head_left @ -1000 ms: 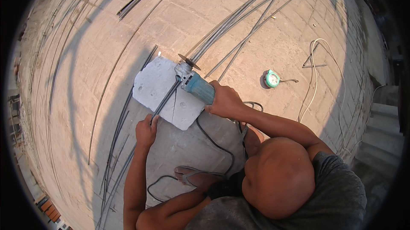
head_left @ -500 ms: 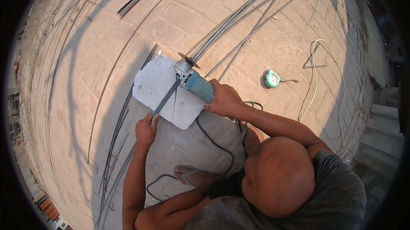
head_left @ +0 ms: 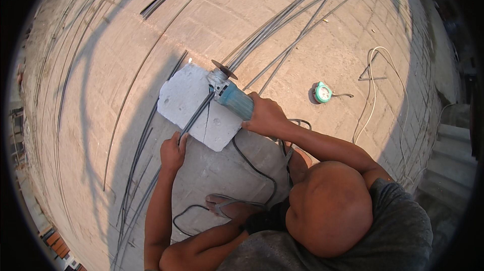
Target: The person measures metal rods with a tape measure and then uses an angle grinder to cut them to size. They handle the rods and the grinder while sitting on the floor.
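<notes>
My right hand grips the teal body of an angle grinder; its dark disc points up and away at the far edge of a pale concrete block. A thin dark steel rod lies diagonally across the block, under the grinder's head. My left hand presses down on the rod at the block's near edge, fingers closed over it. The grinder's black cable loops back over the ground toward my sandalled foot.
Several long steel rods fan out over the brick paving beyond the block, and more rods lie to the left. A green tape measure rests to the right. A white cable snakes beside it. Steps rise at far right.
The grinder has shifted slightly along the rod on the block; both hands keep their hold.
</notes>
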Motion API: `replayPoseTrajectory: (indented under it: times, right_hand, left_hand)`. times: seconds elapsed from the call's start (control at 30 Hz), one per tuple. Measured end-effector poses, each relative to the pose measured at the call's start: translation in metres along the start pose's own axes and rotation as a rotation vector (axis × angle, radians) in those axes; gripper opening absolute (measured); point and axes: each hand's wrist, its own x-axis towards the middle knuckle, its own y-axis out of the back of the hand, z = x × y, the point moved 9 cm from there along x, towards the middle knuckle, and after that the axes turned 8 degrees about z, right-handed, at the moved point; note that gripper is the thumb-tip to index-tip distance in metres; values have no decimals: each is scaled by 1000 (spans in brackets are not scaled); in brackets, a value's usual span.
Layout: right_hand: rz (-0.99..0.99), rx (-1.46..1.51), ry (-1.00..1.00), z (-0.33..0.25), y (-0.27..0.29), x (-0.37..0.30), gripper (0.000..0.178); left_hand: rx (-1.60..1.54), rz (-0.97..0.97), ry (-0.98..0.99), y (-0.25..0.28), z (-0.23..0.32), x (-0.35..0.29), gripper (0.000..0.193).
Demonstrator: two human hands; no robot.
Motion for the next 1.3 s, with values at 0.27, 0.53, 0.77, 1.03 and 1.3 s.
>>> replayPoseTrajectory:
  times: [0.27,0.53,0.77,1.03,1.3]
  right_hand:
    - [26,-24,18,9,0,-9,79]
    - [40,-24,25,5,2,-9,75]
    - [27,-25,25,4,2,-8,74]
    - [17,-3,25,3,3,-8,74]
    - [21,28,18,7,2,-6,78]
  left_hand:
    - [-7,-48,32,-1,-1,1,42]
    - [-17,-31,30,1,1,2,43]
    - [-24,-63,43,0,2,2,43]
    - [-29,-34,52,1,0,2,41]
    - [-27,-14,33,1,1,2,39]
